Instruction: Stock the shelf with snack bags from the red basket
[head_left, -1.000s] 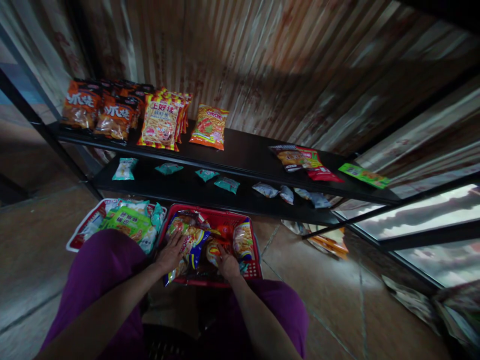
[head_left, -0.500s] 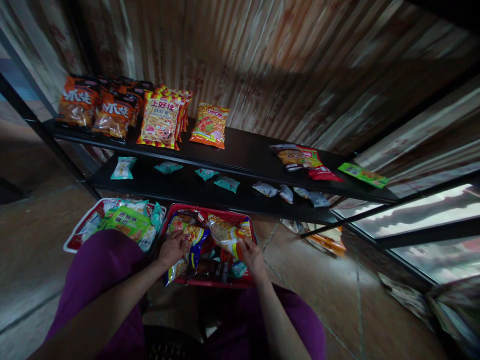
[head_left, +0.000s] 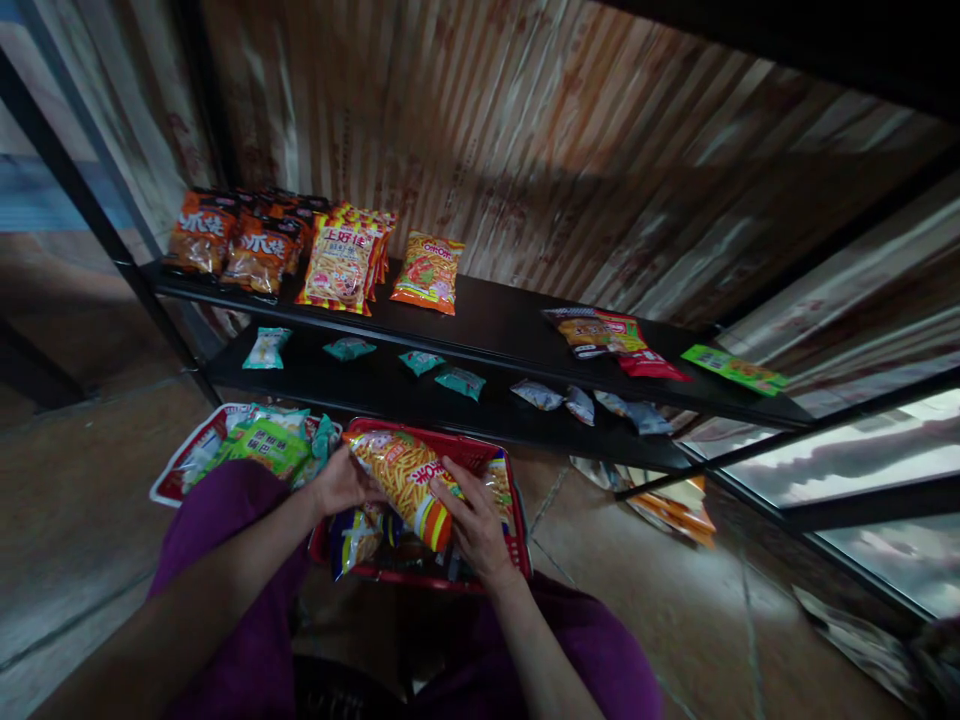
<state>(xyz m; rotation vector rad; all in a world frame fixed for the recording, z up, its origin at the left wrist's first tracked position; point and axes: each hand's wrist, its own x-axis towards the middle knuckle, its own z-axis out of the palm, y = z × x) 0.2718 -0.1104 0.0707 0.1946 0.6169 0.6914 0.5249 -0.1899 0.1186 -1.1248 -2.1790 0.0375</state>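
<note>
An orange snack bag (head_left: 405,480) with a stick-snack picture is held tilted over the red basket (head_left: 517,530) on the floor. My right hand (head_left: 472,520) is closed on the bag's lower end. My left hand (head_left: 341,482) grips its upper left edge. Other snack packs lie in the basket under the bag, partly hidden. A second red and white basket (head_left: 176,475) to the left holds green packs (head_left: 266,445).
A black two-tier shelf (head_left: 510,310) stands ahead. Its top tier carries orange bags (head_left: 259,245), yellow bags (head_left: 341,262), one orange bag (head_left: 429,270), red packs (head_left: 607,335) and a green pack (head_left: 731,368). Small teal and silver sachets (head_left: 457,380) line the lower tier. Loose packs (head_left: 667,505) lie on the floor.
My right hand lifted a snack bag out of the red basket and brought it up and left. My left hand left the packs in the basket and took the bag's upper edge.
</note>
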